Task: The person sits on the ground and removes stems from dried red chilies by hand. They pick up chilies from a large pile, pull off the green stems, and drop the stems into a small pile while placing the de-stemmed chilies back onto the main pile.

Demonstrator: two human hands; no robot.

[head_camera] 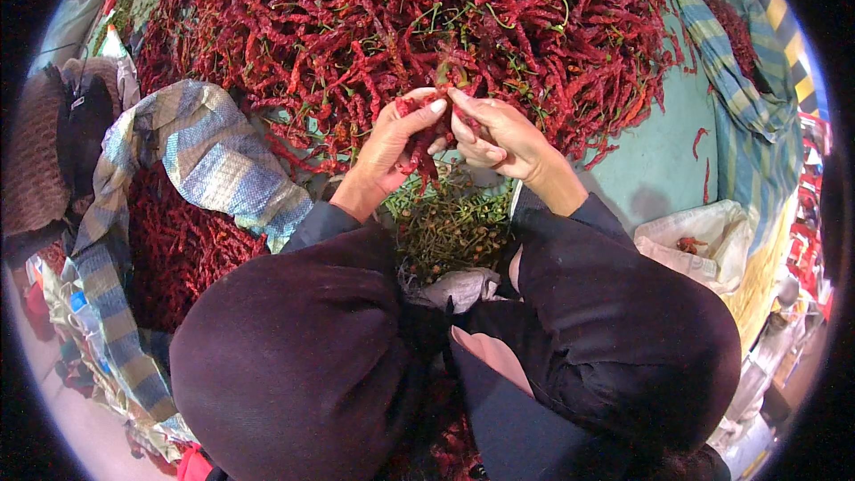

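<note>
My left hand (394, 140) is closed around several wrinkled dried red chillies (422, 147), whose ends poke out below the palm. Thumb and forefinger of my right hand (497, 130) meet it at the top of the bunch, pinching at a chilli's stem end. A blurred greenish stem (449, 73) shows just above the fingertips. Beyond both hands spreads a big heap of red chillies (374, 20), many with green stems. Below the hands lies a pile of loose green and brown stems (454, 220), partly hidden by my sleeves.
To the left, a striped woven sack (214, 147) stands open around more red chillies (180, 247). A white sack (695, 240) with a little dark red matter inside sits at the right. The pale green table surface (621, 180) shows beside the heap, with a few stray chillies (706, 180).
</note>
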